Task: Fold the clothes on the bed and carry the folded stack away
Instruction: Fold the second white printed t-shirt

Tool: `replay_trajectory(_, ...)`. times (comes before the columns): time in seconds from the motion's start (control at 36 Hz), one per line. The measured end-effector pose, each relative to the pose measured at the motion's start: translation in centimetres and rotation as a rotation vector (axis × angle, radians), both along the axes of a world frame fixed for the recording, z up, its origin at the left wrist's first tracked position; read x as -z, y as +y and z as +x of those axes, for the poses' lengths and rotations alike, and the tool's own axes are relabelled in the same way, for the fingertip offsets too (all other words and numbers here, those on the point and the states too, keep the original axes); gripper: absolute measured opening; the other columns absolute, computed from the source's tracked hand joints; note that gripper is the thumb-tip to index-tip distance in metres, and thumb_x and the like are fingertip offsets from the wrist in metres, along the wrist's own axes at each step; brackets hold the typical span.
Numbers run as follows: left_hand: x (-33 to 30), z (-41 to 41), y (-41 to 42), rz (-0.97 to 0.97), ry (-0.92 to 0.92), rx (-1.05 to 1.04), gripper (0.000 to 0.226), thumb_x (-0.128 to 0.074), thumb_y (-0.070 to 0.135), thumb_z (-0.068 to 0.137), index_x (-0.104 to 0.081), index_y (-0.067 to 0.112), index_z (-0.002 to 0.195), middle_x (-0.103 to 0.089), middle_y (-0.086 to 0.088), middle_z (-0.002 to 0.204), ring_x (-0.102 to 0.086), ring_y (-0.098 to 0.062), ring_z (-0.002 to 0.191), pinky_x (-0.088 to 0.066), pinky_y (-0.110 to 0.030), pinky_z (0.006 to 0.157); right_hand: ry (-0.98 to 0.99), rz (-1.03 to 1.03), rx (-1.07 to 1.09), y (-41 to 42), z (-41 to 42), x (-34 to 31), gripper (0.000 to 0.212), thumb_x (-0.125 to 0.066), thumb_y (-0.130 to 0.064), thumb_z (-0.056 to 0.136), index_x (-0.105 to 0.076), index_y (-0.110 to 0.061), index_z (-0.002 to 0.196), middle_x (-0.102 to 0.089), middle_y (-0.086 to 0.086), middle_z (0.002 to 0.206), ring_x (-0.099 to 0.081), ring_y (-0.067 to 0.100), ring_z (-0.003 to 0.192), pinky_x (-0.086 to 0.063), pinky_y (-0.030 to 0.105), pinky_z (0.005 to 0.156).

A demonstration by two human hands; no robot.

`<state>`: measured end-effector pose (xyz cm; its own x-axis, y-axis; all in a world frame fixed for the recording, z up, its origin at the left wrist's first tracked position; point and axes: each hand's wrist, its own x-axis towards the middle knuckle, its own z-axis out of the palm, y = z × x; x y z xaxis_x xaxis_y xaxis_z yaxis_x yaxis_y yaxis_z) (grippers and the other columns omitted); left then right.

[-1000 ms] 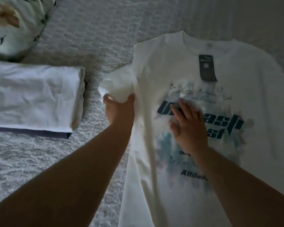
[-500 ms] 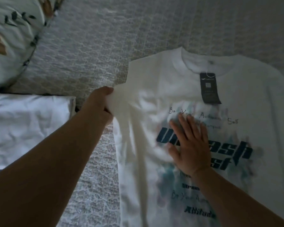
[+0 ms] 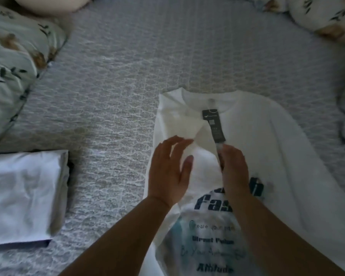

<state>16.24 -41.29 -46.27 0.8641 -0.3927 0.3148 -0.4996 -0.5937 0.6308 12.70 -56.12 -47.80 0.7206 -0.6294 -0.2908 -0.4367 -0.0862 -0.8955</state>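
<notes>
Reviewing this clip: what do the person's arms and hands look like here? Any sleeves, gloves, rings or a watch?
Both forearms are bare as far as the frame shows, with no sleeve edge in view. The left hand and the right hand wear no gloves. No ring, watch or bracelet shows on either wrist or on the visible fingers. The light is dim, so small details such as nails cannot be made out.

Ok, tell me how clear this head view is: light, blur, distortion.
Head view: dim, bluish light with no glare; left hand smeared at the fingertips by motion blur; print on the white T-shirt partly legible, tag text unreadable; wide-angle bending curves the floral pillow and the bed's corners.
</notes>
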Motion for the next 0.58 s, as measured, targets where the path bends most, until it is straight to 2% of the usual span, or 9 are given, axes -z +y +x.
replay_trajectory(0.06,1.0,0.1,0.6,0.035,0.106,-0.182,0.037,-0.045,0.021,0.092,-0.055,0.009,0.126,-0.052,-0.012,0.124,-0.052,-0.027,0.113,-0.048,-0.044,0.094,0.076,-0.117,-0.12,0.3,0.0,0.2,0.034,-0.055,-0.045,0.09,-0.053,-0.019,0.11,-0.058,-0.001,0.1,-0.054,0.008,0.081,-0.041,0.021,0.066)
replay_trajectory(0.14,3.0,0.6,1.5,0.298,0.247,-0.285,0.042,-0.054,0.012,0.088,-0.051,0.009,0.13,-0.046,-0.011,0.136,-0.043,-0.029,0.124,-0.037,-0.045,0.105,0.153,-0.332,-0.293,1.0,0.6,0.3,0.066,-0.066,-0.047,0.08,-0.04,-0.022,0.136,-0.046,-0.001,0.129,-0.048,0.016,0.116,-0.044,0.035,0.096)
replay_trajectory(0.25,4.5,1.5,1.6,0.462,0.218,-0.282,0.042,-0.052,0.029,0.091,-0.052,0.02,0.132,-0.043,-0.008,0.143,-0.039,-0.027,0.13,-0.029,-0.04,0.108,0.2,-0.24,-0.107,1.6,2.7,0.5,0.092,-0.073,-0.044,0.075,-0.024,-0.016,0.147,-0.041,0.005,0.136,-0.047,0.023,0.122,-0.042,0.034,0.098)
replay_trajectory(0.31,4.7,2.5,1.3,0.565,0.211,-0.291,0.047,-0.047,0.042,0.09,-0.046,0.031,0.135,-0.034,-0.004,0.149,-0.03,-0.026,0.136,-0.023,-0.044,0.111,0.242,-0.129,-0.053,1.0,3.8,0.6,0.084,-0.074,-0.04,0.077,-0.031,-0.011,0.143,-0.05,0.007,0.132,-0.052,0.025,0.117,-0.044,0.033,0.094)
replay_trajectory(0.39,4.7,4.6,0.7,0.659,0.24,-0.243,0.051,-0.04,0.048,0.091,-0.035,0.037,0.141,-0.018,0.003,0.156,-0.009,-0.022,0.144,-0.01,-0.052,0.114,0.298,-0.131,-0.119,-0.4,5.3,0.4,0.036,-0.068,-0.035,0.082,-0.061,-0.011,0.108,-0.065,0.004,0.097,-0.059,0.022,0.085,-0.041,0.023,0.065)
replay_trajectory(0.42,4.7,5.3,0.4,0.692,0.229,-0.209,0.052,-0.037,0.046,0.093,-0.031,0.035,0.144,-0.015,0.004,0.158,-0.007,-0.021,0.145,-0.008,-0.053,0.115,0.288,-0.199,-0.163,-0.7,5.6,0.3,0.02,-0.064,-0.032,0.085,-0.063,-0.013,0.09,-0.062,0.002,0.082,-0.056,0.021,0.075,-0.037,0.022,0.057)
replay_trajectory(0.47,4.7,6.4,-0.4,0.739,0.201,-0.159,0.055,-0.035,0.04,0.095,-0.024,0.03,0.147,-0.014,0.004,0.158,-0.007,-0.021,0.145,-0.009,-0.053,0.115,0.227,-0.309,-0.141,-1.2,5.9,0.0,0.02,-0.056,-0.025,0.089,-0.054,-0.015,0.073,-0.055,0.001,0.069,-0.051,0.022,0.068,-0.03,0.024,0.049)
replay_trajectory(0.53,4.4,7.1,-1.2,0.717,0.216,-0.184,0.057,-0.04,0.039,0.093,-0.025,0.028,0.146,-0.019,0.002,0.156,-0.015,-0.022,0.143,-0.015,-0.049,0.114,0.167,-0.352,0.008,-1.8,5.5,-0.2,0.013,-0.052,-0.023,0.092,-0.056,-0.012,0.086,-0.058,0.006,0.079,-0.051,0.024,0.073,-0.031,0.026,0.057)
replay_trajectory(0.58,4.1,7.7,-1.6,0.663,0.249,-0.26,0.056,-0.048,0.043,0.089,-0.034,0.027,0.141,-0.031,0.0,0.148,-0.028,-0.024,0.134,-0.027,-0.044,0.107,0.19,-0.35,0.113,-2.3,4.4,-0.2,0.024,-0.049,-0.022,0.093,-0.057,-0.009,0.111,-0.063,0.013,0.099,-0.056,0.03,0.086,-0.033,0.028,0.068)
